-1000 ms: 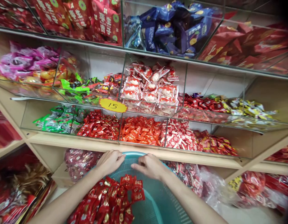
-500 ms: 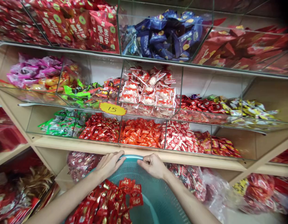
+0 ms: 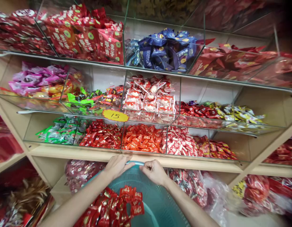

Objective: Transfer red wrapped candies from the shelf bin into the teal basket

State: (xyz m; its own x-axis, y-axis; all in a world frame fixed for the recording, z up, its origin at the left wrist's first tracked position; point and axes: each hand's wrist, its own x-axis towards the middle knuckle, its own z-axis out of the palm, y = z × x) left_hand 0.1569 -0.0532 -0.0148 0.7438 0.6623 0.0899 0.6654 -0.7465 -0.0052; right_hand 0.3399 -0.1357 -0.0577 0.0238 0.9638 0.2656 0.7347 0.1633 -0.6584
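Observation:
A teal plastic basket (image 3: 164, 197) with a perforated wall is in front of me at the bottom of the view. Its far rim is gripped on the left by my left hand (image 3: 117, 166), fingers curled over the edge. Just to the right, my right hand (image 3: 154, 171) closes around the same rim, thumb on top. Inside the basket, red-wrapped candies (image 3: 110, 206) are heaped toward the left, partly hidden by my left forearm. The far rim is close to the pale wooden shelf edge (image 3: 195, 165).
Clear-walled bins above hold red candies (image 3: 143, 138), white-and-red candies (image 3: 180, 140), green packets (image 3: 58, 130) and blue packets (image 3: 164, 50). A yellow tag (image 3: 115, 115) reads 15. Plastic bags of goods (image 3: 83, 173) sit beneath the shelf, and a wooden upright (image 3: 273, 148) slants at the right.
The shelves sit slightly lower in view, showing more of the top row. Both hands keep their hold on the basket rim, and the candies inside look the same.

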